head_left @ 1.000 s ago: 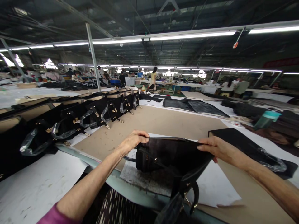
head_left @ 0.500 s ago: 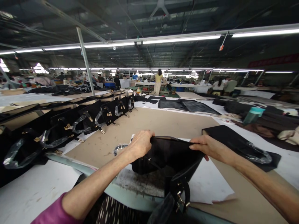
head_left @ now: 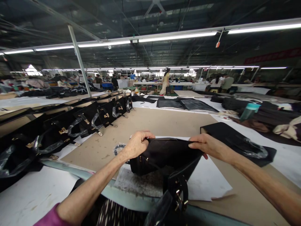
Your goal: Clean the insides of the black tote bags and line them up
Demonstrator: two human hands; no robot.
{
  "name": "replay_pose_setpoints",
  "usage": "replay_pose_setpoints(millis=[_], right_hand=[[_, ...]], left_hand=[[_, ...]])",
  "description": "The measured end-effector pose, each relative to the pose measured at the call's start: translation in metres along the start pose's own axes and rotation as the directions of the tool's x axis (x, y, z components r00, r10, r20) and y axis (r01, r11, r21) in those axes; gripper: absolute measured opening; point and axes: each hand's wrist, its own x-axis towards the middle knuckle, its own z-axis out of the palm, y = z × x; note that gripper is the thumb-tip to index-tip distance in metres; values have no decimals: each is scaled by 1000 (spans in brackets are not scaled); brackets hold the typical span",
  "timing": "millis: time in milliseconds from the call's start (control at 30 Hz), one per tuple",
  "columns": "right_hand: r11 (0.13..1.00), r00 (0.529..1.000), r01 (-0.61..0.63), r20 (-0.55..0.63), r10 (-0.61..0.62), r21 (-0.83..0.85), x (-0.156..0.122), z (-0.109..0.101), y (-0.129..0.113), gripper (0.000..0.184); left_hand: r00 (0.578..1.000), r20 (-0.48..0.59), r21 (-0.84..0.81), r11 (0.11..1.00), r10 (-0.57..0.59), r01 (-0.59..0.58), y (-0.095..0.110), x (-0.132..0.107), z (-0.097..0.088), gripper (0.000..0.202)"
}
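In front of me a black handbag (head_left: 169,157) stands tilted at the table's near edge, its top edge stretched between my hands. My left hand (head_left: 137,144) pinches the left end of that edge, fingers closed. At the right end, my right hand (head_left: 205,144) grips the same edge between thumb and fingers. Gold-coloured hardware and a strap (head_left: 182,191) hang on the side nearest me. A plastic-wrapped handle (head_left: 119,148) shows beyond my left hand. Beneath the bag lie white paper sheets (head_left: 211,182), one part stained dark.
Several black handbags (head_left: 80,119) with plastic-wrapped handles stand in a row on the left. Another black bag (head_left: 235,141) lies flat at right, near a teal-lidded bottle (head_left: 249,112). Flat black panels (head_left: 185,104) lie across the brown board (head_left: 150,121). A person in yellow (head_left: 165,82) is far off.
My view has turned slightly to the right. Both hands keep hold of the bag's edge, with little movement. The distant person in yellow has turned and shifted right.
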Motion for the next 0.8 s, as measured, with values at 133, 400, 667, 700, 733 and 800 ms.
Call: replay_pose_setpoints(millis=[133, 400, 667, 700, 733, 800], right_hand=[[1000, 1000, 2, 8, -2, 6, -1, 1, 0, 25], [998, 999, -35, -19, 36, 47, -1, 1, 3, 26], [998, 996, -38, -78, 42, 51, -4, 4, -3, 26], [999, 997, -29, -76, 32, 38, -5, 4, -4, 25], [1000, 997, -17, -73, 18, 21, -5, 4, -4, 25], [1000, 998, 9, -62, -10, -13, -6, 4, -5, 26]], left_hand=[[1000, 5, 34, 999, 13, -13, 1, 1, 0, 23], [999, 11, 243, 969, 42, -43, -1, 4, 9, 21], [998, 38, 403, 914, -59, 38, 13, 12, 11, 21], [997, 54, 397, 917, -51, 25, 16, 15, 12, 19], [997, 71, 382, 924, -32, 2, 18, 18, 15, 19], [994, 110, 334, 940, 25, -60, 22, 25, 20, 21]])
